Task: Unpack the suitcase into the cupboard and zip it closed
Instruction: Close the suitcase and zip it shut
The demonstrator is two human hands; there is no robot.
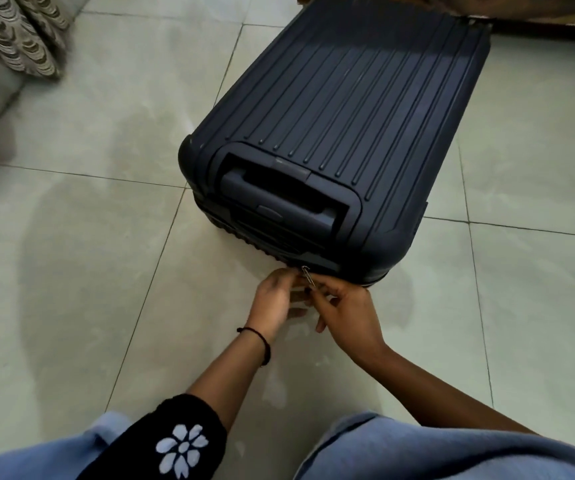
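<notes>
Pale glossy tiles (88, 237), a patterned curtain (19, 32) in the corner; the navy suitcase (365, 109) lies flat on the floor. The right hand (345, 306) pinches its silver zip pull (308, 275); the left hand (275, 292) curls alongside, grip unclear.

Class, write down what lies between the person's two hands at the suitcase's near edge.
A silver zip pull lies between the left hand and right hand, against the suitcase edge; the head view shows it.
</notes>
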